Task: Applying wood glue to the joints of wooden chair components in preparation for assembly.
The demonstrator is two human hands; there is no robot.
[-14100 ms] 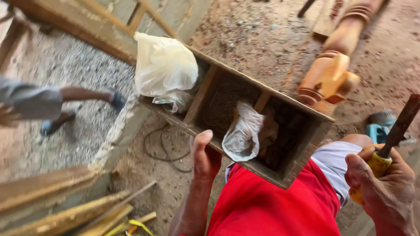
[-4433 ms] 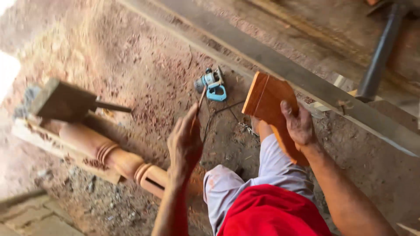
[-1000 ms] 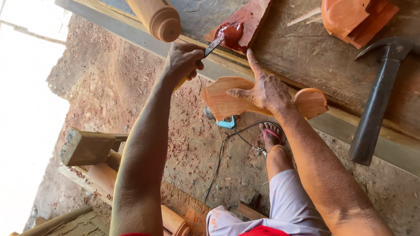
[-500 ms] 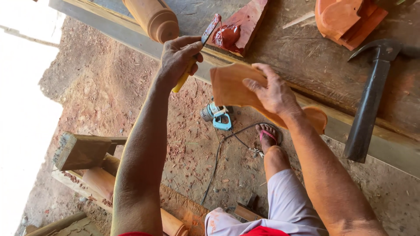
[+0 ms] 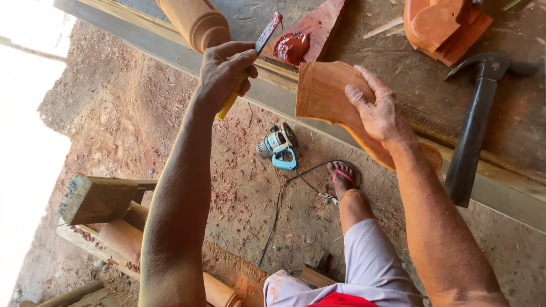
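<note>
Workbench [image 5: 512, 131]: rough, dusty, hammer [image 5: 472, 131] lying on it. Floor [image 5: 114, 113]: reddish sawdust, router [image 5: 278, 146]. Left hand [image 5: 224, 71] grips putty knife [image 5: 253, 59]; right hand [image 5: 380, 111] grasps wood piece [image 5: 324, 94].

A black-headed claw hammer with a dark handle [image 5: 475, 122] lies on the weathered grey wooden workbench [image 5: 529, 113], its handle reaching over the near edge. Left of the hammer on the bench rests a flat reddish wood offcut bearing a blob of red paste [image 5: 307, 37], further left a turned orange wooden post [image 5: 193, 20], and above the hammer's head a stack of carved orange wood pieces [image 5: 443, 23]. Below the bench, well left of the hammer, a small blue and silver electric router [image 5: 277, 146] lies on the sawdust-strewn dirt floor [image 5: 114, 113], its black cord [image 5: 278, 210] trailing away.
</note>
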